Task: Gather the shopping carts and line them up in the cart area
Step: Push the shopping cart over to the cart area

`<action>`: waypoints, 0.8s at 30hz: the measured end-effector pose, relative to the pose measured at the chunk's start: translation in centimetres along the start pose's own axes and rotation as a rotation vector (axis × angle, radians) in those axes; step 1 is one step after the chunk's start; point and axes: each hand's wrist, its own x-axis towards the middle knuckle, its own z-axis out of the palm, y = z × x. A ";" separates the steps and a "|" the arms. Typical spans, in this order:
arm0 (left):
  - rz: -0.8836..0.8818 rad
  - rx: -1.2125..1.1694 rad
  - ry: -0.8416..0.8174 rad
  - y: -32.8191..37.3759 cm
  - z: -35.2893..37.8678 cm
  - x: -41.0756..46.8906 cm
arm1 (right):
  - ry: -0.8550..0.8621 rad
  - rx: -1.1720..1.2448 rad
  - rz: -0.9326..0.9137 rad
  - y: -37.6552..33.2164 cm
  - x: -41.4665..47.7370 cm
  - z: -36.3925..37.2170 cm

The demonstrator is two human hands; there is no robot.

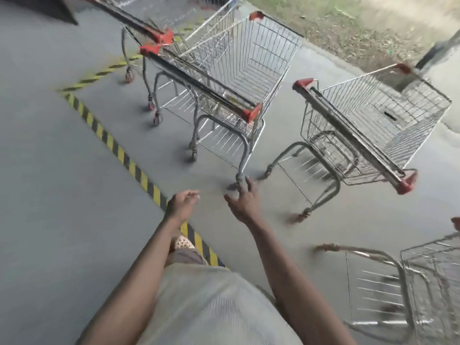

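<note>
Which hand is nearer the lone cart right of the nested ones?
Right. The right hand is open, left of and short of the cart; the left hand hangs farther left, by the striped line.

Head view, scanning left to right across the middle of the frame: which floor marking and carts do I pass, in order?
striped floor tape → nested carts → lone cart. The partly cropped cart at the lower right is left out because it overlaps the lone cart's span.
</note>
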 end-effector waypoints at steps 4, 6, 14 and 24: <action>-0.010 -0.071 0.013 -0.2 -6.7 2.9 | -0.060 0.018 -0.024 -7.0 3.8 3.5; -0.017 -0.129 0.039 0.1 -10.5 4.5 | -0.082 0.054 -0.068 -10.5 5.2 4.8; -0.068 -0.298 0.200 -2.6 -22.6 8.1 | -0.261 0.144 -0.148 -23.1 10.3 9.9; -0.204 -0.548 0.268 -3.7 -31.6 16.6 | -0.525 0.099 -0.199 -34.9 23.5 19.0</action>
